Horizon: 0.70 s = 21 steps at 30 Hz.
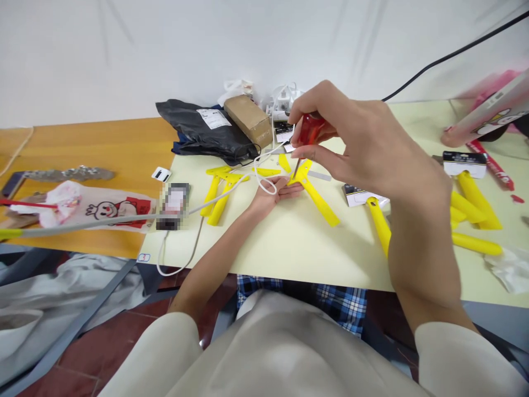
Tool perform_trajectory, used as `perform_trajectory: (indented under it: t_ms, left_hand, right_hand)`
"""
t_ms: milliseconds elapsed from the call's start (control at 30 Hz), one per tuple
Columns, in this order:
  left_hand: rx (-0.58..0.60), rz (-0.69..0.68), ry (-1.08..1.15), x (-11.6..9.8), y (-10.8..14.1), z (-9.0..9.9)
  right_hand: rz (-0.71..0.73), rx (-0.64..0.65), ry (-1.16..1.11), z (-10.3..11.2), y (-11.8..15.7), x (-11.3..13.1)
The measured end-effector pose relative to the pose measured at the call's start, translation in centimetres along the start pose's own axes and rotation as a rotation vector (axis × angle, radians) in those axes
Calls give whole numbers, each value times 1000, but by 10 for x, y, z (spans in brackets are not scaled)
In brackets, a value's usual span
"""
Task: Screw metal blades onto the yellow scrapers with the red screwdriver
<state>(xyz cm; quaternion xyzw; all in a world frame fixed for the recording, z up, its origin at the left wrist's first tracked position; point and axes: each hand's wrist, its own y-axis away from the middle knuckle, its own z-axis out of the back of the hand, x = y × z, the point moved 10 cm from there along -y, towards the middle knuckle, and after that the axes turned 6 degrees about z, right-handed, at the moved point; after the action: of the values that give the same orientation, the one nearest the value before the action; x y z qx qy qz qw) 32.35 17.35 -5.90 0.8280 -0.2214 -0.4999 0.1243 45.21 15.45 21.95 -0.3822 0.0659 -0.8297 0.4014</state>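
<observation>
My right hand point(351, 143) is raised above the pale table, pinching a red-handled screwdriver point(309, 130) between thumb and fingers. Its thin metal shaft points down at a yellow plastic piece point(316, 196), and the tip meets the piece near its forked end. My left hand point(276, 194) lies palm up under that end, with the fingers against the yellow piece. I cannot tell whether they grip it. A white cable point(264, 176) loops over the left wrist area. Several other yellow plastic pieces point(219, 193) lie just left of my left hand.
A black parcel bag point(202, 132) and cardboard box point(248, 120) stand at the back, by white cables. A pixelated phone point(173, 207) and printed plastic bag point(95, 208) lie left. More yellow parts point(471, 207), card packaging point(465, 164) and a pink item point(491, 107) lie right.
</observation>
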Motion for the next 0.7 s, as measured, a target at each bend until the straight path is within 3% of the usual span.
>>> perform_trajectory:
  t_ms: [167, 367, 700]
  left_hand:
    - [-46, 10, 33, 2, -1, 1]
    - [-17, -32, 83, -4, 0, 0]
    - [-78, -41, 215, -3, -2, 10]
  right_hand:
    - [-1, -2, 17, -1, -3, -1]
    - [-12, -86, 1, 9, -3, 0]
    - [9, -81, 44, 10, 6, 2]
